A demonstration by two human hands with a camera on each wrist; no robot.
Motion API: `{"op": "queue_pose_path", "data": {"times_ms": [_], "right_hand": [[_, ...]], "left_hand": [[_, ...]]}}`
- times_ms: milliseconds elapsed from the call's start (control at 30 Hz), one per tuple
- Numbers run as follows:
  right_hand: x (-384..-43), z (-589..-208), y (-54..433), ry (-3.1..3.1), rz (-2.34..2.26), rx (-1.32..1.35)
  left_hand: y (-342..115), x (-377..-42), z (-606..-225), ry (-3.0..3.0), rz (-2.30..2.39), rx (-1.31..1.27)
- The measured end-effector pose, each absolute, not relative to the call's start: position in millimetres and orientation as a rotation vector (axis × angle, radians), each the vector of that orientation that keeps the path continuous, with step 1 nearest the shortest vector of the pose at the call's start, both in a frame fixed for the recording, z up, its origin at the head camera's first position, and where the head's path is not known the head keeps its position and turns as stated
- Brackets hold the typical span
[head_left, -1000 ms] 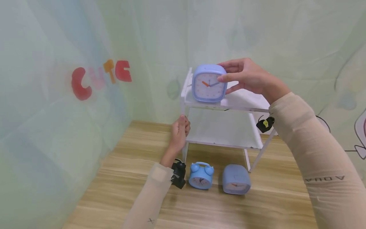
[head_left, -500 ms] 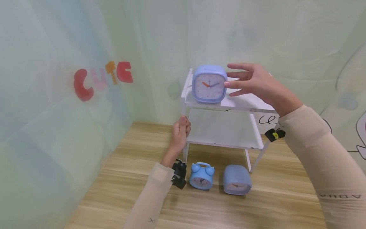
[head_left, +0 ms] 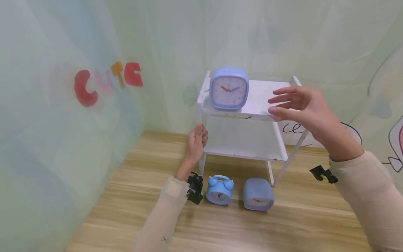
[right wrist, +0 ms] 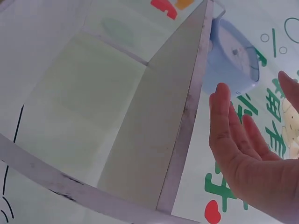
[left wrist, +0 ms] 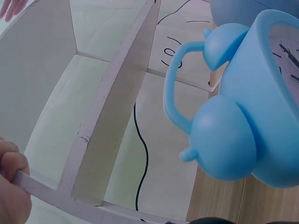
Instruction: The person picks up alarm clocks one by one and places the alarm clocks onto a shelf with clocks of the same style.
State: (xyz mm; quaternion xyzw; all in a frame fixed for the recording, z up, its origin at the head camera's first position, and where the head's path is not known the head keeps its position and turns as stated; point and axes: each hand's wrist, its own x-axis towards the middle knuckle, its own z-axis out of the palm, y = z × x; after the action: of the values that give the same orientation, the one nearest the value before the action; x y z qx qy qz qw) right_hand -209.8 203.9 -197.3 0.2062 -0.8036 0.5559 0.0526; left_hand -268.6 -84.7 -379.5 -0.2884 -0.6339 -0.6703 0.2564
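A rounded-square periwinkle alarm clock (head_left: 229, 89) stands upright at the left end of the top shelf of a white two-tier rack (head_left: 252, 117). My left hand (head_left: 196, 142) grips the rack's left front post; in the left wrist view its curled fingers wrap that bar. To the right of the clock, apart from it, my right hand (head_left: 302, 106) hovers by the shelf's right part, fingers loosely extended and holding nothing. Below the rack, on the wooden floor, sit a light blue twin-bell alarm clock (head_left: 219, 190) and a second rounded-square blue clock (head_left: 258, 194).
The rack's lower shelf (head_left: 244, 138) lies between the top shelf and the floor (head_left: 151, 196). Pale printed fabric hangs as a wall (head_left: 173, 70) behind and at left, with CUTE lettering (head_left: 83, 89). Black wrist cameras (head_left: 195, 189) sit near both sleeves.
My right hand has let go of the periwinkle clock on the top shelf and moved away to the right and down. My left hand keeps its hold on the post.
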Motion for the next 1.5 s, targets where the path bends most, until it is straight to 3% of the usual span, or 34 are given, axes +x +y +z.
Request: {"op": "queue_pose_path", "data": {"times_ms": [467, 1500], "right_hand": [[-175, -240, 218, -2.548, 1.615, 0.679], [-160, -389, 269, -2.627, 1.810, 0.768]], "left_hand": [[-88, -271, -380, -1.706, -1.838, -0.797], [-89, -265, -376, -1.734, -1.851, -0.754]]}}
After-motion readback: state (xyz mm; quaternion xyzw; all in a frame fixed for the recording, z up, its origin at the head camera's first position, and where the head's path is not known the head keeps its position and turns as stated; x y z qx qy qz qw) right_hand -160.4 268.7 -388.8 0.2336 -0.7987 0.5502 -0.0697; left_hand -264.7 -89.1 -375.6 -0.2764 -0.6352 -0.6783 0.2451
